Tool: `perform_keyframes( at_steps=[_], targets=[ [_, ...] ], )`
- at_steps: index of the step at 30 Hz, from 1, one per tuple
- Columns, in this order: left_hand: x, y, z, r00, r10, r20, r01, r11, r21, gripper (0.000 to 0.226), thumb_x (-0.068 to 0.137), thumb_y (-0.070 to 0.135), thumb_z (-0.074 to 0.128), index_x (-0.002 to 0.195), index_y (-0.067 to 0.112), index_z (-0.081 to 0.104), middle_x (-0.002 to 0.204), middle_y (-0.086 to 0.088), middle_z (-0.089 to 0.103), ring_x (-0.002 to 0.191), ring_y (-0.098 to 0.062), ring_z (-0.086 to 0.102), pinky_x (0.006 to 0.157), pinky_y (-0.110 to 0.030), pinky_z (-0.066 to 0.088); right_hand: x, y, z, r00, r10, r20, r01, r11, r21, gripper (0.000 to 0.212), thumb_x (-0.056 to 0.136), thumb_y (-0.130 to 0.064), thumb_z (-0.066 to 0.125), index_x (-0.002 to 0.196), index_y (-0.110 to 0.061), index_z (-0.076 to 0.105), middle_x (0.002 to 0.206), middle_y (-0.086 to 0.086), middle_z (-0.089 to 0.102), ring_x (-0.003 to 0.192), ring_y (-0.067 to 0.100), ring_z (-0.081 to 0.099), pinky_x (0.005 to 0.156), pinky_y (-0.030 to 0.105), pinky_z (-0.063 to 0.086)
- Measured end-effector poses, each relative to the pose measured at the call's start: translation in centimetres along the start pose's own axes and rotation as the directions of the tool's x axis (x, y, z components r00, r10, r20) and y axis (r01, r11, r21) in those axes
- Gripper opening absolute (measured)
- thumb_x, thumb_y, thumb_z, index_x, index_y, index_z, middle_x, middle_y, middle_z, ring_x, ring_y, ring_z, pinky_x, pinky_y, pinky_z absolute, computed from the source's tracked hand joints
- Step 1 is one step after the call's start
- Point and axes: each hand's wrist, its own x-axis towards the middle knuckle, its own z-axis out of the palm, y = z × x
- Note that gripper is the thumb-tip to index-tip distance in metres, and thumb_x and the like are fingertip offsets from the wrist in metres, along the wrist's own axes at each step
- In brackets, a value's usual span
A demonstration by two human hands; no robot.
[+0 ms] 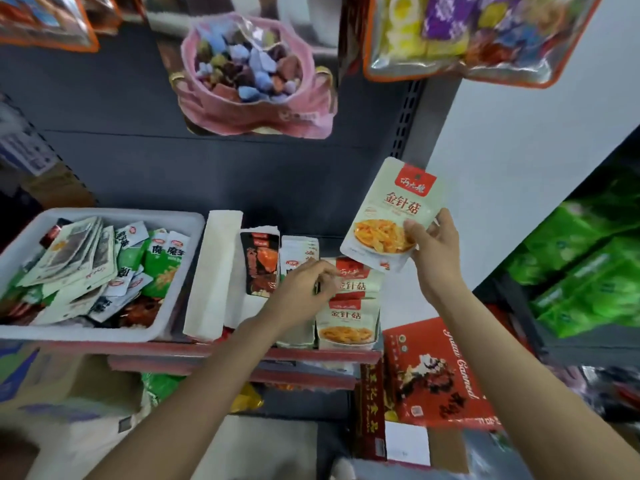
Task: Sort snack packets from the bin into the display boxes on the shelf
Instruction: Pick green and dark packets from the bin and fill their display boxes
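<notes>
right hand [437, 250]: grip pinching a pale mushroom packet [391, 212] by its lower corner, up above the display boxes [348, 299]
left hand [304, 289]: grip curled on packets standing in the boxes
bin [104, 216]: heaped with mixed packets, left on the shelf

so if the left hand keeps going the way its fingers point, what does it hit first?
Likely the row of matching packets in the display box; the left hand is already at their top edges, fingertips pointing right. Depth unclear.

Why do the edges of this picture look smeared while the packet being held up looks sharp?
Head view: the pale packet in the right hand is crisp at centre; the wide lens bends the shelf lines, the hanging bags and green packs blur at the edges, and lighting is soft and even, with no hard shadows.
</notes>
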Motion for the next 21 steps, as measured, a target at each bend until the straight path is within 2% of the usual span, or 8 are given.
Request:
perform_keyframes(
  at_steps=[5, 10, 12, 14, 16, 18, 20, 21],
  targets=[
    [-1.2, -0.2, 0.3, 0.997, 0.011, 0.077, -0.014, 0.999, 0.035, 0.025, 0.092, 0.038, 0.055, 0.108, 0.023, 0.066, 0.110, 0.012, 0.054, 0.107, -0.006, 0.049, 0.095, -0.030, 0.043, 0.2, 0.1, -0.2, 0.994, 0.021, 0.104, -0.024, 0.999, 0.035, 0.023, 0.093, -0.002, 0.051, 0.112, -0.015, 0.048, 0.117, 0.002, 0.065, 0.105, 0.017, 0.065, 0.082, 0.033, 0.056],
    [-2.1, 0.7, 0.0, 0.979, -0.061, 0.193, 0.046, 0.996, 0.079, 0.036, 0.089, 0.041, 0.058, 0.121, 0.027, 0.051, 0.127, 0.012, 0.054, 0.111, -0.002, 0.051, 0.094, -0.029, 0.047, 0.2, 0.7, -0.1, 0.986, 0.009, 0.169, -0.016, 0.999, 0.038, 0.030, 0.093, -0.001, 0.051, 0.120, -0.013, 0.047, 0.116, 0.001, 0.066, 0.104, 0.015, 0.065, 0.082, 0.031, 0.056],
    [-2.2, 1.0, -0.1, 0.981, -0.075, 0.181, 0.062, 0.995, 0.077, 0.043, 0.085, 0.042, 0.065, 0.122, 0.031, 0.046, 0.129, 0.012, 0.053, 0.115, -0.002, 0.050, 0.096, -0.030, 0.047, -0.3, 1.5, -0.1, 0.972, 0.027, 0.232, -0.016, 0.999, -0.050, 0.031, 0.092, 0.001, 0.053, 0.120, -0.012, 0.048, 0.110, -0.002, 0.067, 0.099, 0.009, 0.066, 0.077, 0.026, 0.057],
    [-2.2, 1.3, 0.0, 0.984, -0.054, 0.168, 0.037, 0.994, 0.099, 0.043, 0.085, 0.035, 0.067, 0.123, 0.031, 0.047, 0.129, 0.012, 0.052, 0.115, -0.002, 0.049, 0.097, -0.027, 0.045, -0.6, 2.4, -0.3, 0.955, 0.054, 0.291, 0.013, 0.975, -0.224, 0.031, 0.089, 0.003, 0.056, 0.117, -0.012, 0.052, 0.107, -0.001, 0.066, 0.096, 0.006, 0.065, 0.075, 0.023, 0.056],
    [-2.3, 1.5, -0.1, 0.988, -0.036, 0.152, 0.017, 0.992, 0.122, 0.035, 0.088, 0.023, 0.064, 0.121, 0.027, 0.052, 0.127, 0.009, 0.052, 0.113, -0.004, 0.049, 0.095, -0.022, 0.043, -0.5, 3.3, -0.6, 0.933, 0.123, 0.340, 0.049, 0.889, -0.456, 0.031, 0.085, 0.004, 0.060, 0.110, -0.014, 0.057, 0.107, 0.002, 0.067, 0.099, 0.014, 0.065, 0.081, 0.030, 0.055],
    [-2.3, 1.3, -0.2, 0.990, -0.043, 0.132, 0.030, 0.994, 0.101, 0.030, 0.091, 0.016, 0.060, 0.119, 0.023, 0.056, 0.125, 0.007, 0.054, 0.112, -0.006, 0.051, 0.095, -0.024, 0.045, 0.1, 3.9, -1.0, 0.904, 0.211, 0.372, 0.080, 0.771, -0.632, 0.026, 0.083, 0.001, 0.065, 0.105, -0.012, 0.063, 0.108, 0.006, 0.069, 0.100, 0.021, 0.065, 0.089, 0.039, 0.053],
    [-2.3, 1.1, -0.4, 0.991, -0.058, 0.123, 0.050, 0.996, 0.068, 0.029, 0.091, 0.014, 0.059, 0.119, 0.022, 0.058, 0.124, 0.006, 0.057, 0.112, -0.007, 0.052, 0.095, -0.028, 0.047, 0.4, 3.7, -1.2, 0.886, 0.254, 0.388, 0.101, 0.711, -0.696, 0.012, 0.085, -0.011, 0.066, 0.096, -0.005, 0.065, 0.098, 0.010, 0.071, 0.089, 0.022, 0.066, 0.087, 0.043, 0.053],
    [-2.4, 1.0, -0.4, 0.991, -0.061, 0.120, 0.054, 0.997, 0.060, 0.030, 0.091, 0.014, 0.060, 0.120, 0.022, 0.058, 0.123, 0.006, 0.057, 0.112, -0.007, 0.053, 0.095, -0.030, 0.048, 0.5, 3.4, -1.1, 0.891, 0.230, 0.393, 0.119, 0.716, -0.688, 0.018, 0.087, -0.019, 0.065, 0.089, -0.001, 0.064, 0.089, 0.013, 0.070, 0.080, 0.023, 0.065, 0.084, 0.046, 0.052]
  ],
)
